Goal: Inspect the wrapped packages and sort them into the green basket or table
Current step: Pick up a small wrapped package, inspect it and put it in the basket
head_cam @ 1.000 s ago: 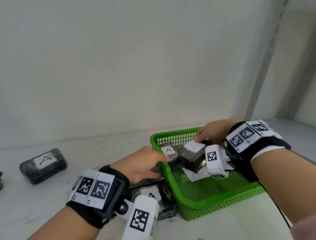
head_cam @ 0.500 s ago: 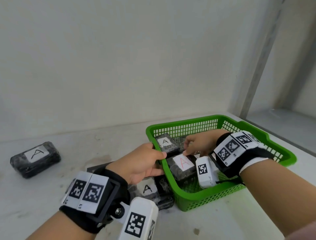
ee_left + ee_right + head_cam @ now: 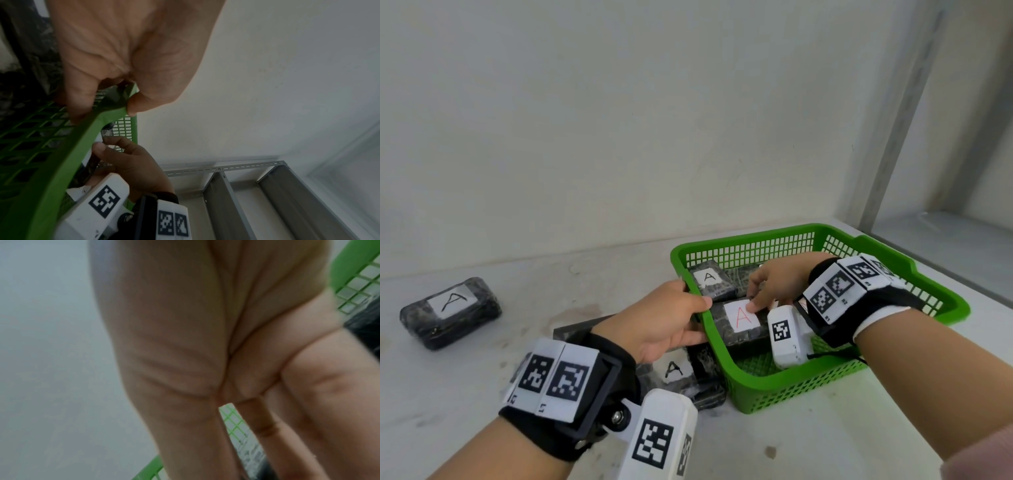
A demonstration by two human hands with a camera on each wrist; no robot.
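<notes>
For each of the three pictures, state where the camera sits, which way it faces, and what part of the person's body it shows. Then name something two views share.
Head: on the head, looking down at both hands, left hand, right hand, and green basket.
Left wrist: along the palm; fingers pinch the basket rim.
Right wrist: under the palm; blurred fingers over mesh.
Shared: the basket.

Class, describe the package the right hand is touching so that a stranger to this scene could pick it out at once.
Find the green basket on the pale table. Inside it, near its left wall, lies a dark wrapped package under the right hand's fingertips. Its white label bears a red A; the neighbouring packages' labels carry a black A.
</notes>
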